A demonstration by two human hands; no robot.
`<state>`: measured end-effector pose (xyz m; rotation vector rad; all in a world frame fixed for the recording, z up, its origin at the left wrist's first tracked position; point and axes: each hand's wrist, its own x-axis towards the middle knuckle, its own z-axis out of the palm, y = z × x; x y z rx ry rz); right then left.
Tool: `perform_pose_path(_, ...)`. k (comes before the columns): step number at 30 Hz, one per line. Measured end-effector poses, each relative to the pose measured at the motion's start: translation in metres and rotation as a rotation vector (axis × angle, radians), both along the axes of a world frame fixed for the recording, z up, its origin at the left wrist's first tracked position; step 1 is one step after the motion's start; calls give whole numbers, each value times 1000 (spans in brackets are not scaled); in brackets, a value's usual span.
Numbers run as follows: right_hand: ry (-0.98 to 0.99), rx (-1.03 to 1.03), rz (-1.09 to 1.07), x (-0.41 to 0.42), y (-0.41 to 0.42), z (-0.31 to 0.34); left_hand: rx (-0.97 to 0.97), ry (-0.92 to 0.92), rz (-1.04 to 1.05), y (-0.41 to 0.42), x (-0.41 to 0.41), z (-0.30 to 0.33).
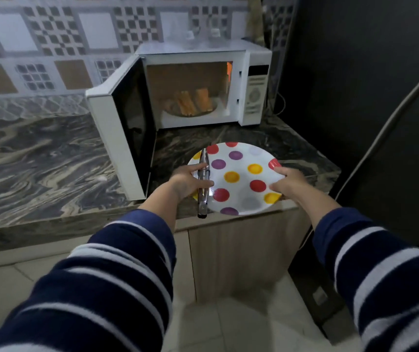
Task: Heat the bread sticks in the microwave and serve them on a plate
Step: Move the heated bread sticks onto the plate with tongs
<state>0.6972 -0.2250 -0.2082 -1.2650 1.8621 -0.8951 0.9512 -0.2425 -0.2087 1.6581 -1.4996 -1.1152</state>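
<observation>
The white microwave (254, 92) stands on the counter with its door (124, 128) swung wide open to the left. Inside, bread sticks (193, 102) lie on a dish, lit by the oven lamp. In front of it a white plate with coloured dots (239, 163) is held at the counter's front edge. My left hand (188, 181) grips the plate's left rim together with metal tongs (203, 184) that lie across it. My right hand (289, 181) holds the plate's right rim.
The dark marbled counter (38, 161) stretches to the left. A tall dark fridge (381, 110) stands close on the right. Patterned wall tiles and a socket (203, 31) are behind the microwave. A wooden cabinet (241, 250) sits below the counter edge.
</observation>
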Motion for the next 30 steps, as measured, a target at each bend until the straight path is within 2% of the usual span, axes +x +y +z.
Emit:
perform_pose_path(6, 116, 52, 58, -34, -74, -6, -9, 84, 0, -67, -32, -17)
perform_pose_path(12, 203, 91, 143, -64, -155, -16, 38, 22, 92, -129, -68, -32)
perform_pose_path(16, 281, 92, 205, -74, -201, -27, 71, -86, 124, -159, -78, -38)
perform_pose_path(23, 469, 88, 276, -73, -247, -43, 86, -186, 202, -185, -85, -42)
perform_pose_path(25, 497, 88, 276, -73, -255, -44, 110, -275, 169, -188, -85, -38)
perform_pose_path(28, 489, 106, 257, -71, -260, -44, 156, -553, 114, -191, -86, -26)
perform_pose_path(30, 459, 134, 234, -70, -262, -44, 172, -618, 94, -192, -85, -21)
